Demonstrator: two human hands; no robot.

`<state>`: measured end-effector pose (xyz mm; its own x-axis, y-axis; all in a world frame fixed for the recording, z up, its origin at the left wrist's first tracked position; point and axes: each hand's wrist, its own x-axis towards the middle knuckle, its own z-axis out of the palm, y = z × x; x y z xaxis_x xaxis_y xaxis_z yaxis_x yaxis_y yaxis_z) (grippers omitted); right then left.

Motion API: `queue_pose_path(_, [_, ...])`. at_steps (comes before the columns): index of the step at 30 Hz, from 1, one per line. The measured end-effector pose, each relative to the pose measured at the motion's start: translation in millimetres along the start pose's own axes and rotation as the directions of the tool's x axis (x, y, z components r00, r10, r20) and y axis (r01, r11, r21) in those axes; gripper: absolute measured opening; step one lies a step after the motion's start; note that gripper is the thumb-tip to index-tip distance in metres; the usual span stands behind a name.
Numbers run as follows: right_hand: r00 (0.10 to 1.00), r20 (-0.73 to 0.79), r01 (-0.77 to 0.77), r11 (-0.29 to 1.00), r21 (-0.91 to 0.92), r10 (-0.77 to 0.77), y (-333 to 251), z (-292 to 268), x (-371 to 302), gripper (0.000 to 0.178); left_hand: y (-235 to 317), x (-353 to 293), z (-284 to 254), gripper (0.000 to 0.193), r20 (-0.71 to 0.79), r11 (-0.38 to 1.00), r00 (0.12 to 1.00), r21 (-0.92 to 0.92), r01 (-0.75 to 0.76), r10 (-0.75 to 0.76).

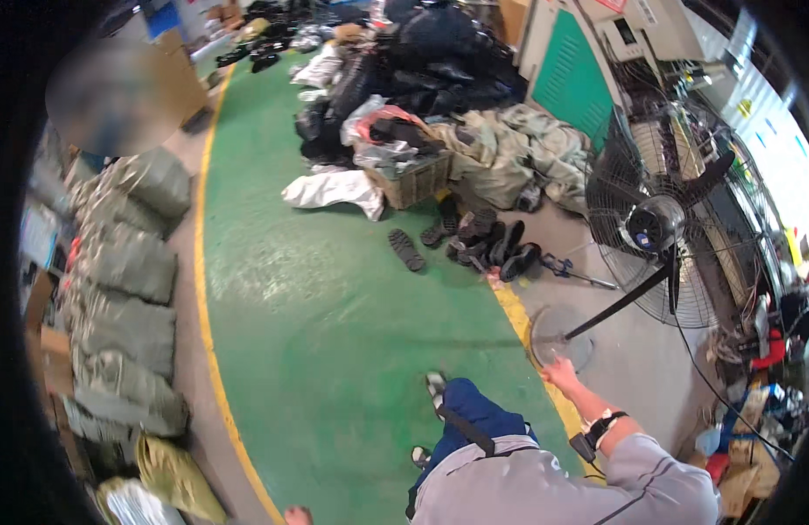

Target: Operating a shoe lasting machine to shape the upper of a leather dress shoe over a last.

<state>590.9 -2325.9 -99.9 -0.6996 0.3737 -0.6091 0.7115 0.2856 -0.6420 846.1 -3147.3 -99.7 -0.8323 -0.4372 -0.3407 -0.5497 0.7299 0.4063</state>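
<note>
My right hand (559, 373) is held out over the floor, in line with the round base of a standing fan (656, 222); whether they touch I cannot tell. Its fingers look loosely apart, and nothing shows in them. A dark device is strapped to my right forearm. Only a small part of my left hand (298, 515) shows at the bottom edge, above the green floor (334, 350), its fingers too hidden to read. Below me are my blue trousers and shoes.
Stuffed grey-green sacks (129, 271) line the left side beyond a yellow line. Loose dark shoe soles (407, 250) and shoes (501, 245) lie ahead, near a crate (409, 182). Black bags (448, 52) pile up behind. A green-sided machine (566, 70) stands at the far right.
</note>
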Motion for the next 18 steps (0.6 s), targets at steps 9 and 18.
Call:
queue_pose_path(9, [0.868,0.382,-0.313,0.947,-0.075,0.317,-62.2,87.0,65.4,0.070,363.5,281.2,57.8,0.025,0.361,0.954,0.931,-0.293,0.063,0.049])
queue_pose_path(18, [0.923,0.072,-0.307,0.611,0.730,0.379,-214.9,53.2,279.5,0.068,501.9,454.5,7.9,0.021,0.609,0.989,0.793,0.126,-0.073,-0.019])
